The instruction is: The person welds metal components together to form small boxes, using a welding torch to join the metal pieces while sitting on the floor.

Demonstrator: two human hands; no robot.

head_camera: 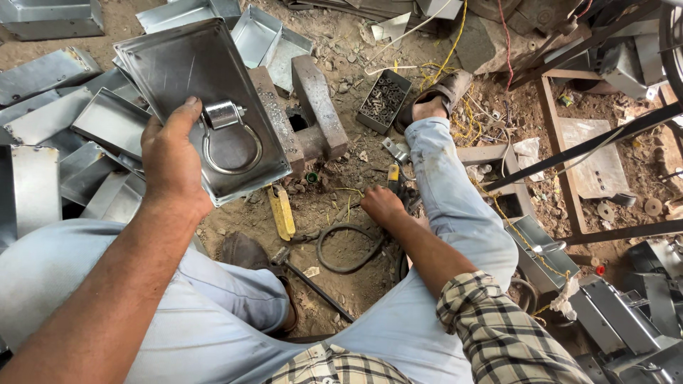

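Two hands, well apart. Left hand [171,160] clenched on galvanised tray [203,107] with riveted U-handle [229,139], held raised, long axis running away from body. Right hand [383,206] low near ground beside cable [348,249]; grip unclear, possibly closed on something small.

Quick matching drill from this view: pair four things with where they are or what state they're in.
Things:
1. metal tray
2. small box of washers
3. yellow-handled tool
4. right hand

Places or states:
A. lying on the dirt just below the tray
B. held up in the left hand, a U-shaped handle on it
C. down at the ground by the right knee
D. on the ground beside the sandalled foot

Pairs: 1-B, 2-D, 3-A, 4-C
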